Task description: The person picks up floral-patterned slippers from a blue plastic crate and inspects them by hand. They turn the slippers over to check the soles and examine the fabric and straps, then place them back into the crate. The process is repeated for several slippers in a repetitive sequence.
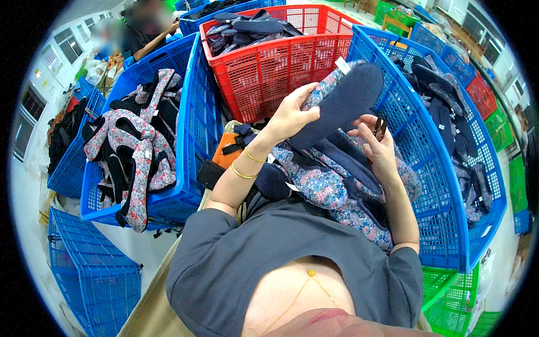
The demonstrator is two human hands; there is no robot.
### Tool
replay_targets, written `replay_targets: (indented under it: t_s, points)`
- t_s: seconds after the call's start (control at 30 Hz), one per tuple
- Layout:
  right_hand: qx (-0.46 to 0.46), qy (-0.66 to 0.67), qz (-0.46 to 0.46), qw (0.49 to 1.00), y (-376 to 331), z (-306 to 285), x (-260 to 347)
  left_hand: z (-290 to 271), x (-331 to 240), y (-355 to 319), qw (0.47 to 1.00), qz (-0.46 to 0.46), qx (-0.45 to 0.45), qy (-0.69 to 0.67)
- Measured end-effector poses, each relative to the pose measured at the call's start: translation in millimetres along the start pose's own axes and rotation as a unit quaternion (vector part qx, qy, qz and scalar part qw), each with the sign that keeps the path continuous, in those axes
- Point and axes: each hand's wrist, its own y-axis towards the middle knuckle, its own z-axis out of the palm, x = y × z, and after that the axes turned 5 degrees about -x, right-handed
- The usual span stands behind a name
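My left hand (292,115) grips a floral slipper with a dark navy sole (342,101), held sole-up above my lap. My right hand (376,149) sits just below the slipper's toe end, fingers curled around a small dark tool (380,124) that is mostly hidden. Two gold bangles (247,164) circle my left wrist. A heap of floral and navy slipper pieces (337,191) lies in my lap under both hands.
A red crate (281,73) of dark soles stands ahead. Blue crates flank me: the left crate (188,146) holds floral slippers, the right crate (443,185) navy ones. Empty blue crates (95,275) lie lower left, green crates (455,303) lower right. A person (146,33) sits at the far upper left.
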Motion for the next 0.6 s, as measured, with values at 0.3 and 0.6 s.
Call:
replay_targets:
  t_s: [0.3, 0.6]
  points:
    - [-0.057, -0.053, -0.098, 0.992, 18, 9, 20, 29, 19, 17, 0.973, -0.116, 0.052, -0.195]
    - [-0.046, -0.182, -0.180, 0.966, 11, 17, 39, 38, 30, 23, 0.981, -0.086, 0.084, -0.149]
